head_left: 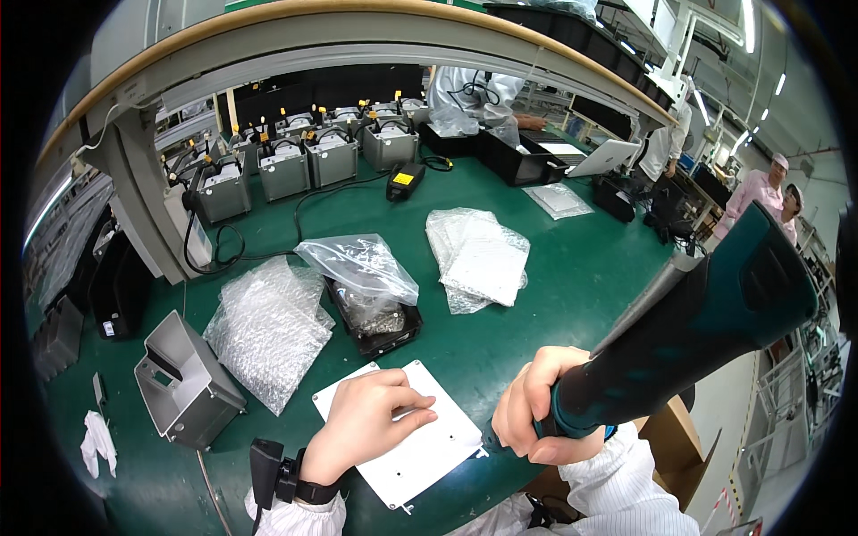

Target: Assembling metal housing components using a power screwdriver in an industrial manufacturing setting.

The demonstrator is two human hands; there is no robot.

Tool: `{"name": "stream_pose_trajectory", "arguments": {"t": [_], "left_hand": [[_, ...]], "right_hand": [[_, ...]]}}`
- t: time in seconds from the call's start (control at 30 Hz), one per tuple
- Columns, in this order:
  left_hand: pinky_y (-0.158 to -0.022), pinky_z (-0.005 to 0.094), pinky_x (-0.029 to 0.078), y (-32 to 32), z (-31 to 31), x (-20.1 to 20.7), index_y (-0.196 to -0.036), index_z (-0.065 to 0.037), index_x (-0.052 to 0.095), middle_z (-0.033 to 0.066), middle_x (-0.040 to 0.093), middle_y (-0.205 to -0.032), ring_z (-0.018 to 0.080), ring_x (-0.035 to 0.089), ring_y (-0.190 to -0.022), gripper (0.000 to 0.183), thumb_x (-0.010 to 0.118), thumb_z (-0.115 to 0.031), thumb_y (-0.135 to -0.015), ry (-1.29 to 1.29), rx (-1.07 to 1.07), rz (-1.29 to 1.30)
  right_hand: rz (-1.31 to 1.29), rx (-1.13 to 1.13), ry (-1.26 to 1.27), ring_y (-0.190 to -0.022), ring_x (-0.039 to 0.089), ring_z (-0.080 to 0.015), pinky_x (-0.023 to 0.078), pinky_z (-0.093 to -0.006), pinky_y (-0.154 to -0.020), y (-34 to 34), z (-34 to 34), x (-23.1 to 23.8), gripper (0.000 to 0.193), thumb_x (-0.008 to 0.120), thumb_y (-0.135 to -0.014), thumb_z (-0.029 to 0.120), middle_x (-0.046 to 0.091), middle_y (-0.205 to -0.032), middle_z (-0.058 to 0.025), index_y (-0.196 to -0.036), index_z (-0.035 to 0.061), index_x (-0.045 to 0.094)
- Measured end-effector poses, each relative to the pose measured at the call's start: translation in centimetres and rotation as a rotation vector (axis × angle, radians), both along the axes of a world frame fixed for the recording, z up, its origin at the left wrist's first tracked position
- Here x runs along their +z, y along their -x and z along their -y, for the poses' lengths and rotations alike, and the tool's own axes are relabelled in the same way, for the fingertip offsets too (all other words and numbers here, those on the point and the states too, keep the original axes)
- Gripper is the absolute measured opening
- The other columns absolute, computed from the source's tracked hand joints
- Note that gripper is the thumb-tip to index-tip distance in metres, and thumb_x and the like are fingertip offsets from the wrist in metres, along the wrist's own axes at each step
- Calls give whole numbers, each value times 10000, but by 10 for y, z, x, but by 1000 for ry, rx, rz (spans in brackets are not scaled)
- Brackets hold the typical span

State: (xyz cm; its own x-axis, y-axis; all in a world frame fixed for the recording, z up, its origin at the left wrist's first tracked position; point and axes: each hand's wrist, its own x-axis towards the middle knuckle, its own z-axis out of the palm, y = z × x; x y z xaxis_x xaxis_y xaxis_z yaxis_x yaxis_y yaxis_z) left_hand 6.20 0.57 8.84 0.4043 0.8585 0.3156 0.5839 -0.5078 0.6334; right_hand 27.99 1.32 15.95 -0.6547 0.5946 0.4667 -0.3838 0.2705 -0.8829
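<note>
One white plate (420, 466) is laid on the green table (572, 299) under the left hand (371, 420), curled, anything pinched impossible to tell; one power tool (666, 344) is clasped in the right hand (547, 406); one clear bag (362, 265) is partly held in one black tray (391, 341), between two bubble-wrap piles (268, 322).

White plate (431, 452) lies flat beside a tilted teal-black power tool (684, 330).
</note>
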Motion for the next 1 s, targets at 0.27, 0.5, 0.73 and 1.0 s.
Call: {"name": "stream_pose_trajectory", "arguments": {"t": [0.27, 0.5, 0.73, 1.0], "left_hand": [[-514, 296, 411, -1, 2, 3, -803, -146, 718, 3, 530, -623, 179, 532, -561, 142, 715, -250, -708, 8, 7, 3], [-511, 297, 409, -2, 3, 4, -806, -144, 717, 5, 532, -625, 181, 536, -564, 144, 716, -253, -711, 12, 8, 12], [-505, 294, 403, -2, 2, 3, -810, -122, 719, 24, 550, -620, 176, 538, -558, 156, 729, -225, -693, 12, 7, 17], [-447, 325, 427, -5, 6, 1, -789, -126, 708, 74, 566, -490, 229, 578, -462, 141, 623, -238, -784, -99, 30, -78]], "right_hand": [[120, 42, -9, -590, 547, -173, 447, -319, -579, 1, 4, 5, 308, 662, -683, -84, 572, -634, -83, -832, 52, 429], [77, 17, 11, -597, 548, -167, 440, -313, -577, 1, 4, 0, 312, 640, -676, -109, 563, -633, -77, -847, 52, 433], [71, 41, 11, -592, 558, -174, 451, -327, -573, 0, 0, -4, 306, 643, -676, -88, 567, -629, -86, -848, 47, 430], [19, 119, -23, -558, 569, -189, 460, -338, -562, -1, -7, -5, 311, 651, -676, -79, 565, -623, -90, -846, 47, 423]]}}
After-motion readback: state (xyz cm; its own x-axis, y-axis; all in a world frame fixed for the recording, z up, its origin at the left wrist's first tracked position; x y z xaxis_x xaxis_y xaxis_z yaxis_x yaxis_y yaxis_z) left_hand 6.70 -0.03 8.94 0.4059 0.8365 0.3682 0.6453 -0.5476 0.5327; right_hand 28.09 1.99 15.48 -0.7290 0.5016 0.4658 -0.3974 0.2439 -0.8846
